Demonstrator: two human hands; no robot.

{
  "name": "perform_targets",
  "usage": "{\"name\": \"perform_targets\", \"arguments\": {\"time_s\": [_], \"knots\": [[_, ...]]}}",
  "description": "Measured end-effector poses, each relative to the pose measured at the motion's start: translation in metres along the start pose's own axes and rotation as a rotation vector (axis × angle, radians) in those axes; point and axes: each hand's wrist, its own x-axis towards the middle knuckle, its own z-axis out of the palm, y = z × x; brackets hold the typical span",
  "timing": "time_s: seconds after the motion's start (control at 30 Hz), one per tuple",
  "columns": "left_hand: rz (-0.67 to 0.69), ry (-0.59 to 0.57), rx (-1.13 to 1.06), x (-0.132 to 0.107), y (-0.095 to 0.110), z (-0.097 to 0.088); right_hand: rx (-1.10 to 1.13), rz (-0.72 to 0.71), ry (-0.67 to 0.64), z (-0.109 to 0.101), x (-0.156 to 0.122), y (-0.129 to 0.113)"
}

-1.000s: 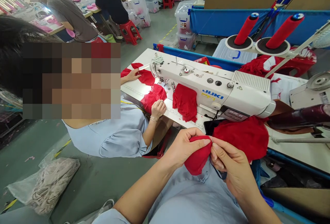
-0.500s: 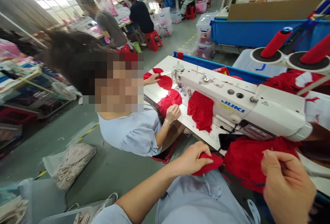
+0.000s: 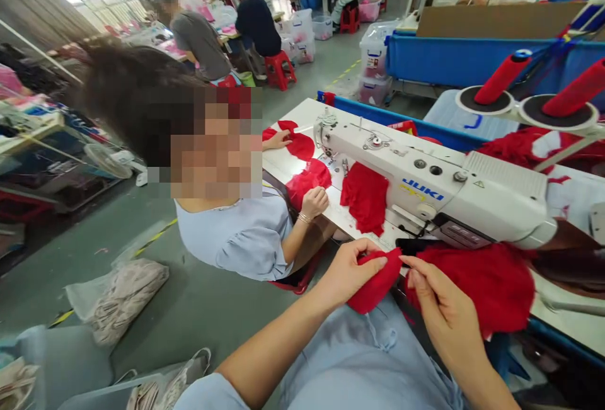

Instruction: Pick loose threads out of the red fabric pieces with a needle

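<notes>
Filling the right of the frame, the white sewing machine stands above a heap of red cloth. At lower centre, your left hand is closed on a small red piece. Your right hand has narrow fingers, its forefinger touching the piece's edge; whether it grips cannot be told.

2 bare forearms reaching forward and inward, left hand curled, thumb and fingers pinched together, right hand back up, forefinger stretched toward the left fingertips, thumb tucked beneath it, hands nearly meeting
</notes>
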Motion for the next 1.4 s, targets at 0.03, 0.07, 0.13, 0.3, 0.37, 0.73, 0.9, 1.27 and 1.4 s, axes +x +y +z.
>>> {"name": "perform_targets", "arguments": {"time_s": [0.03, 0.07, 0.13, 0.3, 0.37, 0.73, 0.9, 1.27, 1.4], "knots": [[-0.013, -0.01, -0.02, 0.0, 0.0, 0.001, -0.053, -0.057, 0.016, 0.0, -0.001, -0.001], [-0.025, -0.022, -0.039, -0.001, 0.0, 0.002, -0.102, -0.108, 0.03, 0.001, -0.003, -0.002], [-0.036, -0.037, -0.061, -0.002, 0.001, 0.004, -0.185, -0.171, 0.051, 0.001, -0.007, -0.004], [0.052, -0.042, 0.044, -0.006, 0.006, 0.007, -0.159, -0.129, 0.098, -0.005, -0.005, -0.011], [0.125, -0.017, 0.168, -0.008, 0.008, 0.01, -0.099, 0.003, 0.128, -0.008, 0.003, -0.016], [0.216, -0.043, 0.299, -0.011, 0.013, 0.019, -0.35, -0.119, 0.134, -0.006, 0.014, -0.015], [0.274, -0.084, 0.398, -0.006, 0.002, 0.02, -0.296, -0.227, 0.133, 0.011, 0.005, -0.019], [-0.099, -0.171, 0.06, 0.004, -0.007, 0.011, -0.099, 0.105, 0.322, -0.03, 0.003, -0.009], [-0.101, -0.167, 0.042, 0.003, 0.001, 0.013, -0.058, 0.057, 0.068, -0.028, -0.001, -0.014]]}}
